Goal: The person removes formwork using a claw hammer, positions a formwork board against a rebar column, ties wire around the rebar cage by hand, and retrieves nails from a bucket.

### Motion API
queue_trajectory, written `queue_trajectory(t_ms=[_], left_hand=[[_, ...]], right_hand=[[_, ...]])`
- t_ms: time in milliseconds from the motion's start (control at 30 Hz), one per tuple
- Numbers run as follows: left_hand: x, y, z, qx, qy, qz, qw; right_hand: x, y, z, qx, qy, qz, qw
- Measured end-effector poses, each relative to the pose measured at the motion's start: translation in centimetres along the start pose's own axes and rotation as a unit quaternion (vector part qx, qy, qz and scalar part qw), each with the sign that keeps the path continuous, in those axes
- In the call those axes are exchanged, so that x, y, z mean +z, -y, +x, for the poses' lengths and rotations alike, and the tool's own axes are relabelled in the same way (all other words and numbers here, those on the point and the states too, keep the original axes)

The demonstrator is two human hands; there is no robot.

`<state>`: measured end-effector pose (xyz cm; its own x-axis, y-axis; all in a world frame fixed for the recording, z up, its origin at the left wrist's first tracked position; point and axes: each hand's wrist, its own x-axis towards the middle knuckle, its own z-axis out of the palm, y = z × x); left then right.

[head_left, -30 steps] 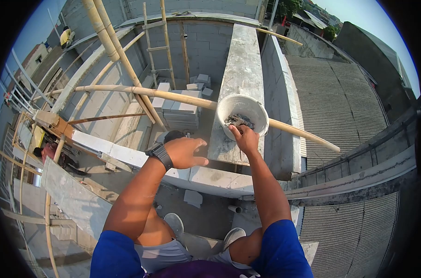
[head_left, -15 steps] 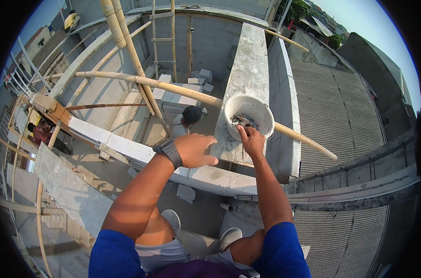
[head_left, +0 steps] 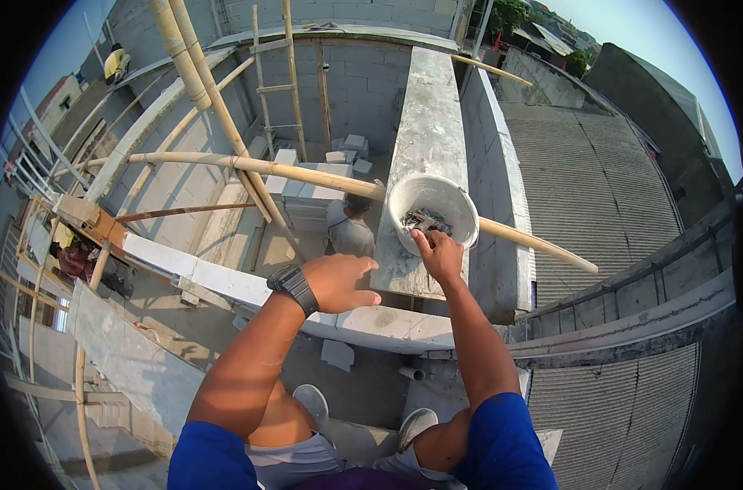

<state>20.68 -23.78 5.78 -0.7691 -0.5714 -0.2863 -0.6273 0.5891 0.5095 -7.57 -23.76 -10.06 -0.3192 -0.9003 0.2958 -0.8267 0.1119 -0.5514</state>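
Note:
A whitish bucket (head_left: 468,200) stands on a long, mortar-stained board (head_left: 428,106). Inside its bottom lies a heap of small greyish pieces, perhaps nails or metal bits (head_left: 427,219). My right hand (head_left: 441,256) reaches over the bucket's near rim with its fingers bent and drawn together; what they pinch, if anything, is hidden. To the left of the board, my left hand (head_left: 340,282) hovers above the block wall (head_left: 371,318), thumb and fingers apart and nothing in them. A dark watch (head_left: 294,287) sits on that wrist.
Bamboo poles (head_left: 294,171) cross at the left and pass by the bucket. A person in a grey shirt (head_left: 351,230) is below, near stacked white blocks (head_left: 310,192). A wooden ladder (head_left: 294,86) leans behind. Corrugated roofing (head_left: 592,171) spreads to the right. My shoes (head_left: 312,400) show below.
My right fingers have shifted slightly at the bucket's near rim. The person below has moved right and bent behind the bamboo pole. The view has shifted a little.

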Motion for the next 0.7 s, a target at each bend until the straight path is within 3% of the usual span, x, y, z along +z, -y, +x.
queue_trajectory(t_ms=[100, 367, 400, 700], left_hand=[[-0.1, -0.5, 0.1, 0.001, 0.005, 0.006, 1.0], [0.3, -0.7, 0.9, -0.004, 0.048, 0.011, 0.999], [1.3, 0.6, 1.3, 0.04, 0.015, 0.034, 0.999], [1.6, 0.6, 1.6, 0.026, 0.028, -0.014, 0.999]], right_hand=[[0.2, -0.2, -0.1, -0.011, -0.026, 0.006, 1.0], [-0.6, 0.1, -0.1, 0.022, 0.012, 0.008, 1.0], [-0.8, 0.1, 0.0, 0.035, 0.035, 0.01, 0.999], [-1.6, 0.1, -0.1, 0.051, 0.066, 0.009, 0.996]])
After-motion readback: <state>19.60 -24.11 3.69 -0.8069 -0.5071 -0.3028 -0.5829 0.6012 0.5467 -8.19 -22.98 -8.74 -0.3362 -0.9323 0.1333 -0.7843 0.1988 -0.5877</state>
